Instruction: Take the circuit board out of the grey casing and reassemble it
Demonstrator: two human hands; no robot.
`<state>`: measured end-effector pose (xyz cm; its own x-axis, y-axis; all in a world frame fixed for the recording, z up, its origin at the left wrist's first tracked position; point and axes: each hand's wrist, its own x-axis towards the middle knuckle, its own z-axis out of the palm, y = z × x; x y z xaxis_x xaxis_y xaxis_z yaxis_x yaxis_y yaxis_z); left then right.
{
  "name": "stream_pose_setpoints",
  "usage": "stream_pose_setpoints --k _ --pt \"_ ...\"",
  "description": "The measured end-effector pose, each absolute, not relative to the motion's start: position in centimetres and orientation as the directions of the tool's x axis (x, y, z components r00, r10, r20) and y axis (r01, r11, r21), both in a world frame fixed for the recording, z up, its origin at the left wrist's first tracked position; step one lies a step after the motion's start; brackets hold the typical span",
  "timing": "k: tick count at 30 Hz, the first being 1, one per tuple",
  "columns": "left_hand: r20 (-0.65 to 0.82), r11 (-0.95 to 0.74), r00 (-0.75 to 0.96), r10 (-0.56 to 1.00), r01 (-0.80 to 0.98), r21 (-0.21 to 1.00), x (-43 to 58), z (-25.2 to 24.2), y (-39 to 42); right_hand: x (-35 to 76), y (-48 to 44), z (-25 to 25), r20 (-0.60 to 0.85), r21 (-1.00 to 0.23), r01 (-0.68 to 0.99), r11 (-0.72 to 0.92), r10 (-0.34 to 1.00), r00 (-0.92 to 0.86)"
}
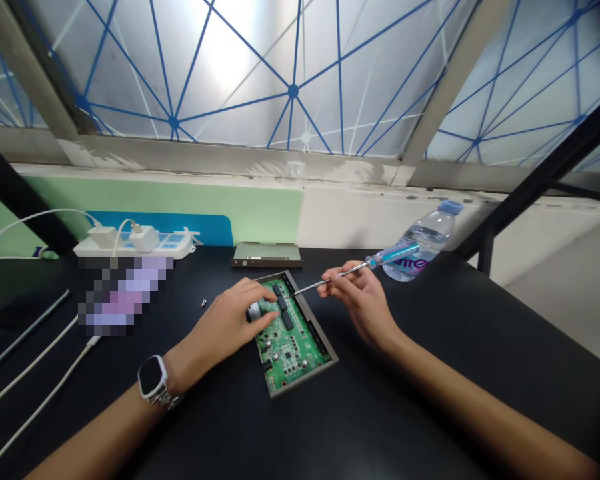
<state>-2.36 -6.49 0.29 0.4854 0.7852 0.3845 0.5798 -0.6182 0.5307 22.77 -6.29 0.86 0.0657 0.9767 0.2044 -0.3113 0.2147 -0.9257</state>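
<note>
Partly left hand [233, 321] hides board [293, 343]; screwdriver [385, 258] gripped.

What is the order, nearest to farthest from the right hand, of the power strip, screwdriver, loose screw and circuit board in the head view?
1. Screwdriver: held in the right hand.
2. Circuit board: just left, under the tool tip.
3. Loose screw: left of the left hand.
4. Power strip: far left, at the back.

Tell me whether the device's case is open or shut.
Open: the green circuit board lies bare in its grey tray, and a flat grey panel lies apart behind it.
</note>
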Motion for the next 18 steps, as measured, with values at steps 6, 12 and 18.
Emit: stream_pose_setpoints --k 6,12,18 --pt "0.426 -0.594 0.414 0.804 0.58 0.558 -1.6 0.4 -7.1 21.9 -6.9 0.6 0.116 -0.904 -0.408 0.129 0.992 0.056" --pt "0.487 -0.623 0.393 0.78 0.555 0.55 -1.2 0.2 -7.6 21.3 -7.4 0.5 0.107 -0.899 -0.421 0.119 0.993 0.051" --pt "0.546 -0.653 0.368 0.752 0.527 0.544 -0.8 0.2 -7.7 21.3 -7.7 0.7 0.103 -0.885 -0.45 0.118 0.993 0.058"
